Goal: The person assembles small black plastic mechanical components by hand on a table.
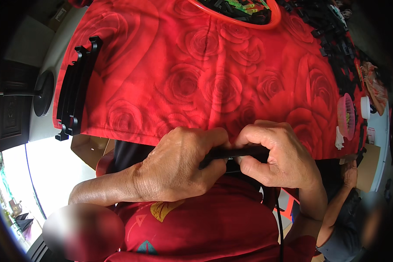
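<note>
Both my hands meet just off the near edge of the red rose-patterned tablecloth (183,83). A black bar-shaped part (242,152) runs level between them, in front of my red shirt. My left hand (183,161) is closed round its left end, and that end is mostly hidden by the fingers. Thumb and forefinger of my right hand (277,155) pinch it near the middle, with the rest curled round its right end. At the cloth's left edge lie several long black plastic strips with hooked ends (76,87), side by side.
An orange-rimmed basket (249,24) with black and yellow-green pieces stands at the far side. Many black parts (336,43) pile up at the far right. A pink basket (346,117) sits near the right edge. Another person's hand (350,174) shows at lower right.
</note>
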Tool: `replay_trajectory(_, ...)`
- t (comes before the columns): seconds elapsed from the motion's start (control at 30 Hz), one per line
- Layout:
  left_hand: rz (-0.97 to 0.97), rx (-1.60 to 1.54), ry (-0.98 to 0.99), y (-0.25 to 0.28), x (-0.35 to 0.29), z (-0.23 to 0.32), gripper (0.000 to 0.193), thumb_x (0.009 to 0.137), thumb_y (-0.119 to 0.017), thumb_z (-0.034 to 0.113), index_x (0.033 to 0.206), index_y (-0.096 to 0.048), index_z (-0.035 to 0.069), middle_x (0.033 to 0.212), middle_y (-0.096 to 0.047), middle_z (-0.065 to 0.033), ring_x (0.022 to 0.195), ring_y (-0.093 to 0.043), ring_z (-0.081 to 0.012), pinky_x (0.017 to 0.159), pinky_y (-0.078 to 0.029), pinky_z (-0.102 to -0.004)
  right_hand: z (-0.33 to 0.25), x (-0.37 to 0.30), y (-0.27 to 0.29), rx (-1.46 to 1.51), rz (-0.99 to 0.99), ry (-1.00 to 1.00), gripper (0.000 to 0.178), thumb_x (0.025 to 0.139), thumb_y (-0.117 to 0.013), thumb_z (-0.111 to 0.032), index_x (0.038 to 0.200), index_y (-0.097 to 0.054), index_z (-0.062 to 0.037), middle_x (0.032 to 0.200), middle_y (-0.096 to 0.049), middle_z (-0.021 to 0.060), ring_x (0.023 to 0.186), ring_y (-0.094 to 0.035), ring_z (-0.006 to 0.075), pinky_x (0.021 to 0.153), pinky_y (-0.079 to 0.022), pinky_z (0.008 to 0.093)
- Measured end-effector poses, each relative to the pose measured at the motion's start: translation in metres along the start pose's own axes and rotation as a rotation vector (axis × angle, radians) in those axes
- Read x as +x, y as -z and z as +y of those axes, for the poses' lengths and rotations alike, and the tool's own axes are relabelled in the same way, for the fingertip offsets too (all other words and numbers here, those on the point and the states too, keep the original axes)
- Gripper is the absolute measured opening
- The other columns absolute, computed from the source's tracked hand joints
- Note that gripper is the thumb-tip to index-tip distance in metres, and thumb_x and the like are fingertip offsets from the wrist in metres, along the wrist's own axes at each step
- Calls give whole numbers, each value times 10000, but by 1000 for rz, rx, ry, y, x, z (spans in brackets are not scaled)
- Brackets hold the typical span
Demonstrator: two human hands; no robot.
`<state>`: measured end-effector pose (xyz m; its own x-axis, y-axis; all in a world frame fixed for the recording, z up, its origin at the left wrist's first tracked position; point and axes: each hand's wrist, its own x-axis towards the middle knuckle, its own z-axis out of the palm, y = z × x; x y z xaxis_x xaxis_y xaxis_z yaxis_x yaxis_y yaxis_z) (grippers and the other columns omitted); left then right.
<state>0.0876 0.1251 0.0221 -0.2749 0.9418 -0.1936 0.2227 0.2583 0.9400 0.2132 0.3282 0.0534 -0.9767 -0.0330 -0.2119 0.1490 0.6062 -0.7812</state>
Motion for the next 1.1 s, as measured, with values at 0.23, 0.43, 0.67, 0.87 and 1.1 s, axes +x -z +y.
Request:
replay_trajectory(0.23, -7, -84, 11, 2, 3, 1, 216, 853, -680, 82, 1037, -672, -31, 768, -699, -224, 697, -729, -369, 647, -572, -451, -1, 0, 0, 33, 8, 44, 192, 747, -730, -41, 932, -723, 11, 833, -721, 122, 764, -717, 233, 695, -559, 341)
replay_trajectory(0.43, 30, -14, 7, 2, 1, -2, 229, 851, -686, 107, 1048, -676, -9, 776, -706, -209, 722, -729, -385, 664, -566, -481, -2, -2, -7, -45, 72, 79, 186, 741, -735, -34, 922, -710, -1, 815, -696, 106, 754, -663, 242, 690, -531, 363)
replay_trajectory(0.67, 13, 186, 41, 8, 1, -3, 276, 843, -696, 58, 1106, -723, -19, 907, -748, -214, 830, -775, -329, 717, -607, -400, 1, -6, -19, -122, 220, 92, 159, 748, -716, -30, 907, -707, -17, 793, -676, 94, 752, -649, 245, 691, -525, 369)
replay_trajectory(0.87, 89, 186, -46, 0, 1, -9, 244, 845, -711, 55, 1077, -721, -20, 877, -738, -202, 814, -772, -335, 700, -600, -404, 2, -2, -17, -113, 212, 95, 147, 771, -755, -36, 880, -657, -36, 757, -677, 79, 707, -625, 270, 645, -527, 403)
replay_trajectory(1.1, 85, 173, -40, -3, 5, -13, 204, 846, -711, 51, 1039, -712, -14, 825, -723, -190, 759, -758, -321, 668, -587, -396, 8, -1, -20, -110, 199, 85, 158, 774, -753, -37, 898, -655, -28, 770, -677, 94, 717, -626, 279, 650, -523, 407)
